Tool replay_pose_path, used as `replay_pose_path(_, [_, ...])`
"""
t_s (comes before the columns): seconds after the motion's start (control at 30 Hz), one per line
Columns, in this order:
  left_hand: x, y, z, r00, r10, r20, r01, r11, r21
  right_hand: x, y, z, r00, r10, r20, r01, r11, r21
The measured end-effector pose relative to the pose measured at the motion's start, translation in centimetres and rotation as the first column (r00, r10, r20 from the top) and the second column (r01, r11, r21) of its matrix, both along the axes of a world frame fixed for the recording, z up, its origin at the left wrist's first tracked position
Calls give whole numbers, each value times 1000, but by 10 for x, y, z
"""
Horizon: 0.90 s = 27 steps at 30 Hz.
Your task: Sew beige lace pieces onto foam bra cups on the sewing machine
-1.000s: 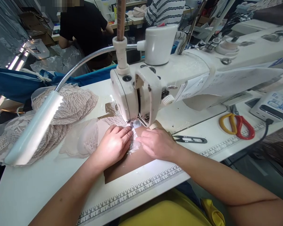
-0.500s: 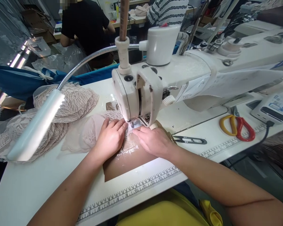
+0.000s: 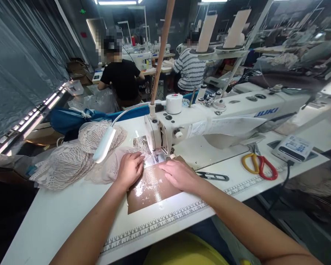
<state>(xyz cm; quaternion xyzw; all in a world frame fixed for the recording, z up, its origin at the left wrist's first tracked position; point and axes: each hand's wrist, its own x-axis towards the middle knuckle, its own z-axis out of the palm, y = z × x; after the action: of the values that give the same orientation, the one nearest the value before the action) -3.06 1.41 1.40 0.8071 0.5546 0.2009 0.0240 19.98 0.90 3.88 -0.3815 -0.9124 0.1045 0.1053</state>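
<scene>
My left hand (image 3: 131, 169) lies beside the sewing machine's needle, its bent fingers closed on the edge of a pale pink lace and mesh piece (image 3: 108, 170). To the right of the presser foot, my right hand (image 3: 181, 176) rests with fingers stretched out on a brown, tape-covered sheet (image 3: 151, 189). Nothing shows in its fingers. The white sewing machine (image 3: 154, 129) stands just beyond both hands, over a shiny metal needle plate (image 3: 157, 159). Part of the lace near the needle is hidden by my left hand.
Stacked lace pieces (image 3: 63, 165) lie at left beneath a lamp (image 3: 105, 144). Black thread snips (image 3: 213, 176), scissors with yellow and red handles (image 3: 260, 166) and a white box with a cable (image 3: 292, 147) are at right. Two people sit beyond the machine.
The view has tilted up and drawn back, showing more of the room. My right fingers have straightened and moved slightly away from the needle; my left hand stays by the lace.
</scene>
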Motion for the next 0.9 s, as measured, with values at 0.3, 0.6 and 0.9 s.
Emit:
replay_pose_path(0.3, [-10, -47, 45, 949, -223, 221, 283, 913, -294, 94, -22, 20, 971, -167, 169, 175, 984, -30])
replay_pose_path(0.6, [-2, -52, 54, 952, -4, 306, 111, 936, -333, 122, -23, 9, 946, -202, 254, 204, 979, 18])
replay_pose_path(0.9, [-29, -26, 27, 766, 316, 560, 132, 775, -618, 137, -19, -16, 963, -215, 163, 188, 968, 167])
